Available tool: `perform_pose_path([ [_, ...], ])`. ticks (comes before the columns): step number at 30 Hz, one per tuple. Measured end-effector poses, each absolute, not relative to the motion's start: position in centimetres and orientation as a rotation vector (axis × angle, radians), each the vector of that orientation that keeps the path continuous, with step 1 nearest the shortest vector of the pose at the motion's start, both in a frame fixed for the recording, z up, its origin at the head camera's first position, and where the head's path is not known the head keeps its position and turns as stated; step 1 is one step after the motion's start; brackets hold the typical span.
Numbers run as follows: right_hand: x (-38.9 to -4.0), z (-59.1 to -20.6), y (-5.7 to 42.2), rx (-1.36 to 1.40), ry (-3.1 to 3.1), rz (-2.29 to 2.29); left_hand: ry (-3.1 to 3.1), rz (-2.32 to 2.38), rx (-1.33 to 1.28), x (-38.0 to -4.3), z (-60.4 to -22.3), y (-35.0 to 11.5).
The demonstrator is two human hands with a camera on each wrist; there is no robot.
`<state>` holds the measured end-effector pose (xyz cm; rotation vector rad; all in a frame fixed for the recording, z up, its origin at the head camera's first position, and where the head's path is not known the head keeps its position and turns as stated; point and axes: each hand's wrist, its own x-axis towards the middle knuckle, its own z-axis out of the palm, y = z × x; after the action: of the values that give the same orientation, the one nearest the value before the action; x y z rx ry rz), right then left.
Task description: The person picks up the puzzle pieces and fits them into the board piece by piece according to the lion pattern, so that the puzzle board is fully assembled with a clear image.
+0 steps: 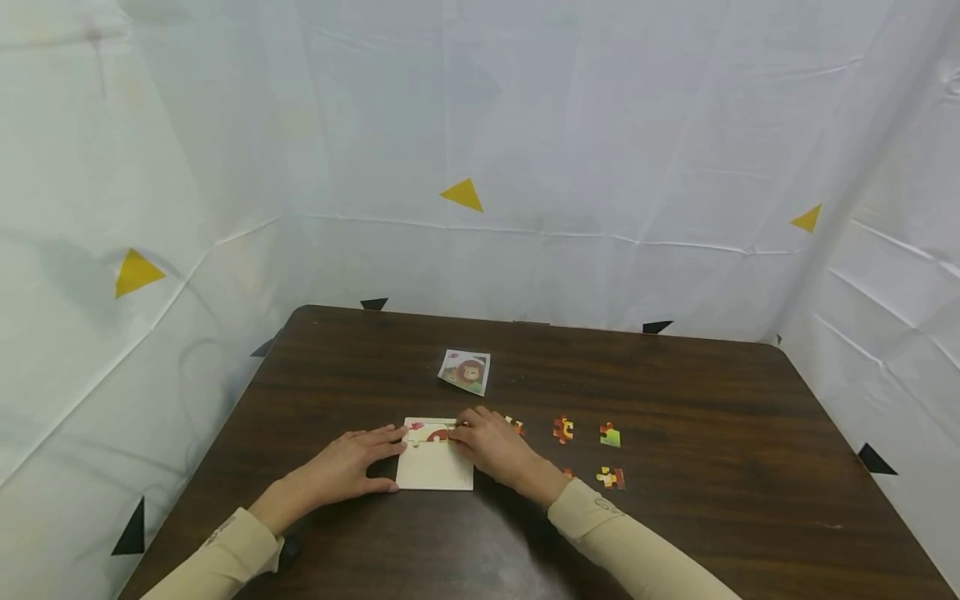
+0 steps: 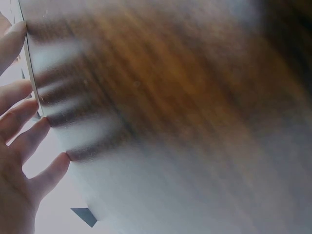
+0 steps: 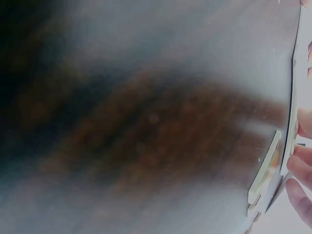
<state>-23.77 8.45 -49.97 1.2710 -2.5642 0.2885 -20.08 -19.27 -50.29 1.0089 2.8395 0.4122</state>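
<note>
A small cream puzzle board (image 1: 435,468) lies flat on the table, with picture pieces (image 1: 420,432) fitted along its far edge. My left hand (image 1: 348,467) steadies the board's left side, thumb at the near corner and fingers at the far one. In the left wrist view, the spread fingertips (image 2: 43,122) rest along the board's rim. My right hand (image 1: 498,446) pinches a puzzle piece at the board's far right corner, the fingers covering most of it. Thumb and fingers (image 3: 300,168) bend close at the board's edge in the right wrist view.
Several loose jigsaw pieces lie to the right, including a green one (image 1: 611,436), a red and yellow one (image 1: 563,429) and another (image 1: 611,477); the right arm partly hides some. A lion picture card (image 1: 465,372) lies beyond the board on the dark wooden table (image 1: 675,392). White sheeting (image 1: 540,125) surrounds it.
</note>
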Motion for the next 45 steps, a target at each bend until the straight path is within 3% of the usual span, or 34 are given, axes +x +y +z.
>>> perform_pose_path([
  [45,-23.49,-49.47,8.08,1.272,-2.538,0.122,2.846,0.408,1.004,-20.12,-50.37,-19.25],
])
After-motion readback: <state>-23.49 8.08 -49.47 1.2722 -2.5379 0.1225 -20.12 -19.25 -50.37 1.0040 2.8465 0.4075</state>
